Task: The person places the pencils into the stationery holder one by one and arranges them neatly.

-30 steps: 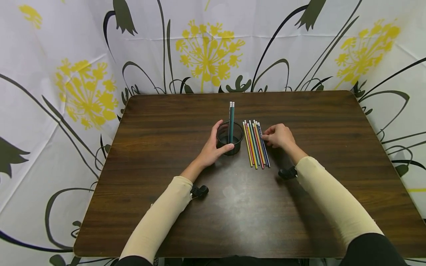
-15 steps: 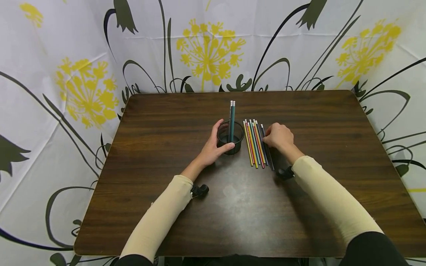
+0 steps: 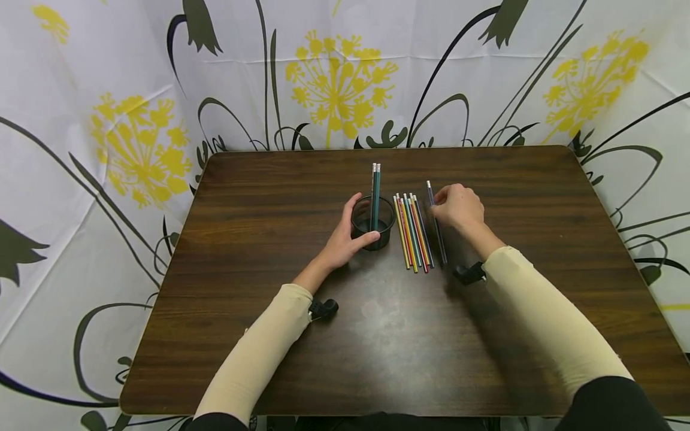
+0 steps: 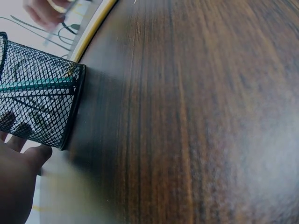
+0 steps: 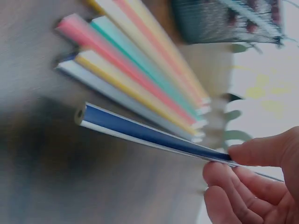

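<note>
My left hand (image 3: 345, 239) curls round a black mesh pencil cup (image 4: 39, 93), thumb at the front and fingers on the far side. Two green pencils (image 3: 375, 194) stand in the cup, their white eraser ends up. Between thumb and fingers my right hand (image 3: 459, 208) pinches a dark blue pencil (image 5: 149, 133) partway along its length. In the right wrist view its flat, unsharpened end points away from the hand. Several coloured pencils (image 3: 412, 233) lie side by side on the table between the cup and the right hand, in yellow, red, green and blue.
The brown wood-grain table (image 3: 269, 191) has a light edge strip. Behind it hangs a white cloth (image 3: 237, 72) printed with yellow flowers and dark stems. A small black wrist camera (image 3: 323, 309) sits on the left sleeve, another black camera (image 3: 469, 273) on the right.
My right hand has drawn the blue pencil away from the row, to the right and then a little farther from me. The left hand and the cup stay where they were.
</note>
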Demonstrator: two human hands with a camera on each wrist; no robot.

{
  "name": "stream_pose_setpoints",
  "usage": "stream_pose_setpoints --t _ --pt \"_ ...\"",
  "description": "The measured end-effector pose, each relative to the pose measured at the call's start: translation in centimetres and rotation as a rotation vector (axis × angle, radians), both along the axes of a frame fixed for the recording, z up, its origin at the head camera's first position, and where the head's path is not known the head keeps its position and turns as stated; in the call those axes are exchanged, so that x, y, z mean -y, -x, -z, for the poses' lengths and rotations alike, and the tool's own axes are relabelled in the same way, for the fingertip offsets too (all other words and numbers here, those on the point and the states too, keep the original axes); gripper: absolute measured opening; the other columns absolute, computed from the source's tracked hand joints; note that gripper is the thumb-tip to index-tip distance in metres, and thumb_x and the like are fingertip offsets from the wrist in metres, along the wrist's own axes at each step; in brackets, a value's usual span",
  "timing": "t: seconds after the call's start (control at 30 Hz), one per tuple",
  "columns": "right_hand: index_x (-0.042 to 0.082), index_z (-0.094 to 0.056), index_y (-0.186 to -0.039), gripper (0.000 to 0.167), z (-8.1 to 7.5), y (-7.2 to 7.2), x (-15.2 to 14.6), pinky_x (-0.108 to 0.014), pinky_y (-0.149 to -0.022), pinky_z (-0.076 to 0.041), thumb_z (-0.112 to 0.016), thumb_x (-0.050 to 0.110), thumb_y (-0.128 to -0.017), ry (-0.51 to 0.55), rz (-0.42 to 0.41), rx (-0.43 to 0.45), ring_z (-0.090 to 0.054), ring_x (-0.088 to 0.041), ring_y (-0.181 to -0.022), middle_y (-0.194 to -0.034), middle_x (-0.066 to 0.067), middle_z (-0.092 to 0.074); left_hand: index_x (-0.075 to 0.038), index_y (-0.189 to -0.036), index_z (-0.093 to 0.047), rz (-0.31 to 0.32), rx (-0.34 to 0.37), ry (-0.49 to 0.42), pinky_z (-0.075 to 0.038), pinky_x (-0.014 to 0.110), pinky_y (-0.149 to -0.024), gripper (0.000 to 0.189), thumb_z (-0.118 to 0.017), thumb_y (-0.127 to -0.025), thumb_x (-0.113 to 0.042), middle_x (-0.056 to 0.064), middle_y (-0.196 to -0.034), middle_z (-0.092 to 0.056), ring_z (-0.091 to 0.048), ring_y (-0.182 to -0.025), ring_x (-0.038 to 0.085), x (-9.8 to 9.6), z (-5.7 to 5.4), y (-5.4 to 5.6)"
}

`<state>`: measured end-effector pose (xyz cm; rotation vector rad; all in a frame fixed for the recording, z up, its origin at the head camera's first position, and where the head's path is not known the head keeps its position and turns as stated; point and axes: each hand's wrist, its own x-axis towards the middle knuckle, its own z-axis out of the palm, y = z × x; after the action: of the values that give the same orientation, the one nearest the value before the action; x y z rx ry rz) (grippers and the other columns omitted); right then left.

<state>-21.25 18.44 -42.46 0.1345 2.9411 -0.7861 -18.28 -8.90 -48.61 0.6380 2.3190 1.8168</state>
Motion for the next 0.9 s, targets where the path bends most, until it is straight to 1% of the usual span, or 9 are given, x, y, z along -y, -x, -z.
stream_pose_setpoints --t 0.17,0.3,0.37,0.47,0.53,0.6,0.73,0.83,0.9 --pt "0.009 -0.072 -0.105 0.023 -3.5 0.0 0.8 -0.041 -0.064 -0.045 -0.066 0.024 -0.088 0.126 0.014 -0.160 -0.064 -0.025 -0.081 -0.093 -0.008 -0.072 -0.025 -0.156 -0.011 0.001 -0.008 -0.005 -0.022 0.057 -0.111 0.087 -0.069 -0.091 -0.014 0.017 -0.154 -0.030 -0.029 -0.142 0.025 0.0 0.0 0.1" --pt "0.009 -0.072 -0.104 0.022 -6.3 -0.3 1.9 -0.032 -0.068 -0.044 -0.068 0.023 -0.088 0.243 0.001 -0.320 -0.066 -0.018 -0.078 -0.088 -0.005 -0.073 -0.023 -0.156 -0.010 0.008 -0.010 -0.008 -0.023 0.060 -0.110 0.087 -0.068 -0.092 -0.013 0.016 -0.154 -0.030 -0.028 -0.142 0.026 0.0 -0.2 0.1" --pt "0.009 -0.072 -0.103 0.021 -7.4 -0.6 2.7 -0.026 -0.068 -0.044 -0.068 0.021 -0.087 0.317 -0.018 -0.398 -0.066 -0.015 -0.075 -0.086 -0.004 -0.073 -0.019 -0.156 -0.009 0.015 -0.008 -0.021 -0.022 0.062 -0.110 0.087 -0.067 -0.092 -0.012 0.018 -0.154 -0.029 -0.027 -0.143 0.030 0.0 -0.6 -0.1" --pt "0.007 -0.070 -0.102 0.018 -8.6 -1.2 3.9 -0.021 -0.065 -0.046 -0.069 0.017 -0.086 0.443 -0.057 -0.481 -0.065 -0.011 -0.069 -0.086 -0.005 -0.072 -0.010 -0.156 -0.009 0.033 0.003 -0.049 -0.020 0.065 -0.108 0.085 -0.066 -0.092 -0.006 0.024 -0.153 -0.028 -0.025 -0.142 0.038 0.0 -1.9 -0.7" --pt "0.005 -0.069 -0.101 0.018 -8.9 -1.6 4.6 -0.019 -0.064 -0.048 -0.070 0.015 -0.086 0.515 -0.093 -0.514 -0.064 -0.009 -0.066 -0.087 -0.006 -0.072 -0.007 -0.155 -0.009 0.043 0.014 -0.061 -0.020 0.066 -0.108 0.085 -0.065 -0.091 -0.004 0.027 -0.153 -0.027 -0.024 -0.142 0.041 0.0 -2.7 -1.0" --pt "0.004 -0.068 -0.101 0.018 -8.8 -2.0 5.2 -0.020 -0.064 -0.050 -0.071 0.013 -0.086 0.563 -0.130 -0.520 -0.064 -0.009 -0.066 -0.087 -0.006 -0.071 -0.005 -0.155 -0.010 0.044 0.022 -0.062 -0.019 0.066 -0.108 0.084 -0.065 -0.091 -0.004 0.028 -0.152 -0.027 -0.024 -0.142 0.042 0.0 -3.1 -1.2" --pt "0.005 -0.067 -0.101 0.017 -7.9 -2.6 6.0 -0.022 -0.064 -0.051 -0.072 0.013 -0.087 0.586 -0.186 -0.479 -0.066 -0.013 -0.068 -0.089 -0.005 -0.071 -0.010 -0.155 -0.010 0.028 0.016 -0.051 -0.020 0.064 -0.109 0.085 -0.067 -0.091 -0.009 0.023 -0.153 -0.029 -0.025 -0.142 0.037 0.0 -2.0 -0.8" --pt "0.005 -0.067 -0.101 0.016 -6.9 -2.8 6.3 -0.023 -0.063 -0.052 -0.072 0.011 -0.087 0.588 -0.206 -0.435 -0.068 -0.015 -0.070 -0.090 -0.005 -0.071 -0.018 -0.156 -0.010 0.013 0.013 -0.033 -0.021 0.062 -0.109 0.086 -0.066 -0.091 -0.007 0.017 -0.155 -0.030 -0.026 -0.143 0.029 0.0 -0.6 -0.4" --pt "0.004 -0.066 -0.100 0.016 -6.3 -2.9 6.5 -0.024 -0.062 -0.052 -0.072 0.010 -0.087 0.584 -0.218 -0.415 -0.068 -0.016 -0.070 -0.090 -0.006 -0.072 -0.023 -0.156 -0.010 0.006 0.013 -0.022 -0.023 0.060 -0.110 0.086 -0.065 -0.091 -0.006 0.014 -0.155 -0.030 -0.027 -0.143 0.024 0.0 -0.1 -0.2"
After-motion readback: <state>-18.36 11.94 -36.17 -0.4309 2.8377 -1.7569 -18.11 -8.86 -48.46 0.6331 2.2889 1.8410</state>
